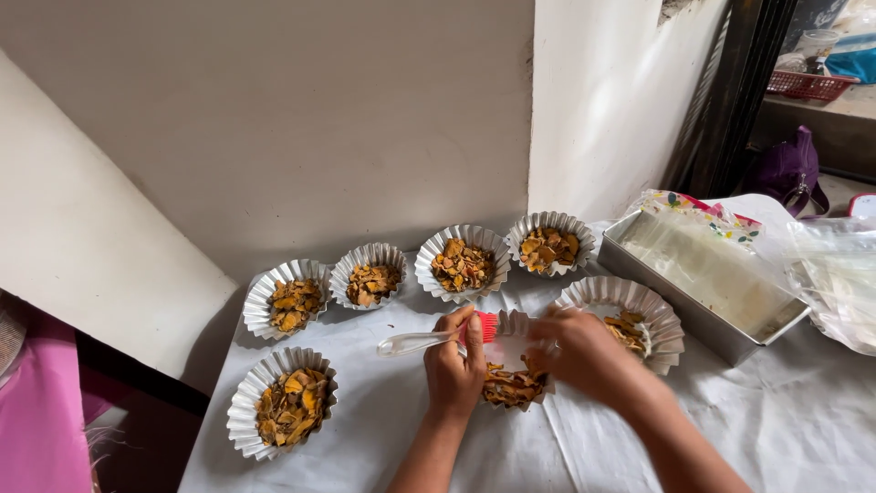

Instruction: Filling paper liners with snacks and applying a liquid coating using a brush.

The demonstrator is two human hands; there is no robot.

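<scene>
The left hand (453,365) is closed on a red brush (429,340) whose long handle points to nine o'clock, and the right hand (584,351) grips the rim of the foil cup (511,383) sitting between both hands on the worktop (383,429).

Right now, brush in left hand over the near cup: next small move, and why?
Probably a short stroke of the brush down into the cup. The left hand holds its red bristles at the cup's rim, above the orange-brown flakes, and the right hand grips the foil edge, steadying it. The other cups look already filled and are untouched.
</scene>
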